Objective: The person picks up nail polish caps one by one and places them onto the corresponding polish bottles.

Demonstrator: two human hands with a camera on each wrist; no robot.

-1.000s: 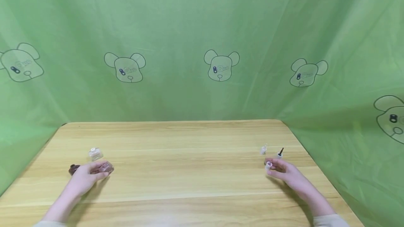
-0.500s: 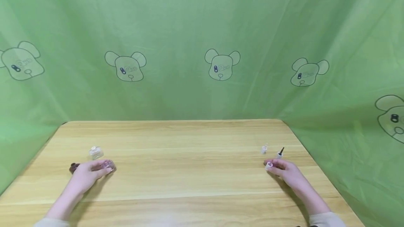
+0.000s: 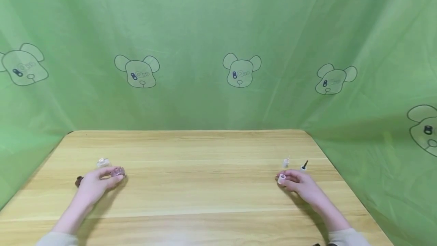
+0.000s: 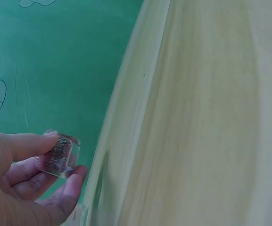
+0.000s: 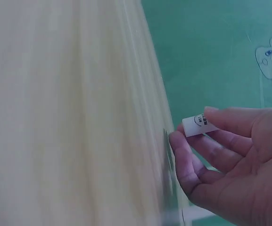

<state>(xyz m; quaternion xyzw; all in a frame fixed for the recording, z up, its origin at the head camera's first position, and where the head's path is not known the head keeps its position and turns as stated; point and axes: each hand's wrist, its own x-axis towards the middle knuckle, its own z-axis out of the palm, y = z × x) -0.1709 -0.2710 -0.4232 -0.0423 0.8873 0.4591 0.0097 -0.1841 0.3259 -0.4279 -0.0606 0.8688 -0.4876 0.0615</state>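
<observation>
In the head view my left hand point(image 3: 93, 185) holds a small glass bottle point(image 3: 118, 171) between thumb and fingers. Pinkish glitter shows inside this nail polish bottle point(image 4: 58, 156) in the left wrist view. Across the table, my right hand point(image 3: 300, 184) pinches a white cap point(image 3: 281, 178); dark print marks its side in the right wrist view. A clear bottle point(image 3: 103, 162) stands just beyond the left hand, partly covered by it. Beside that hand's back sits a dark brown bottle point(image 3: 79, 181), also half hidden. Two white brush caps stand past the right hand, one pale point(image 3: 286, 163), one dark-brushed point(image 3: 304, 166).
Under everything lies a light wood table point(image 3: 198, 189). Green curtain point(image 3: 191, 101) with bear-head outlines encloses its back and sides. A small dark object point(image 3: 321, 244) shows at the bottom edge near the right sleeve.
My left hand has shifted slightly up in the head view with the glitter bottle, now overlapping the clear bottle. My right hand has moved left with the white cap.
</observation>
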